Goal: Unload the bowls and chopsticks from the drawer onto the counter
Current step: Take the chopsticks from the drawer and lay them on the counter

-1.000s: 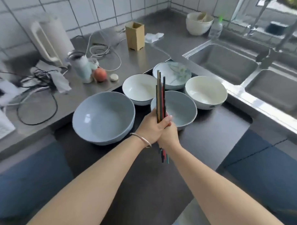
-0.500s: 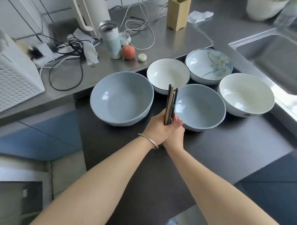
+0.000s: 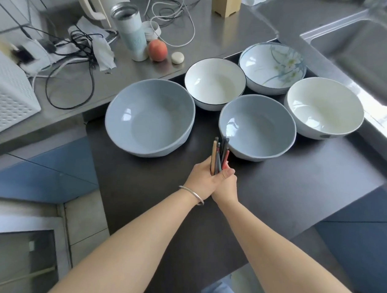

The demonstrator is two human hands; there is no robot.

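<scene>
Head view: left hand and right hand together grip upright chopsticks

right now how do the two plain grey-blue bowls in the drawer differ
The large grey-blue bowl is wider and sits left; the small grey-blue bowl is narrower and sits right, beside the chopsticks both hands grip. The large one looks tilted, the small one level. Both are plain, empty and upright.

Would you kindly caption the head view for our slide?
Both hands grip a chopstick bundle upright above five bowls in the open drawer.
</scene>
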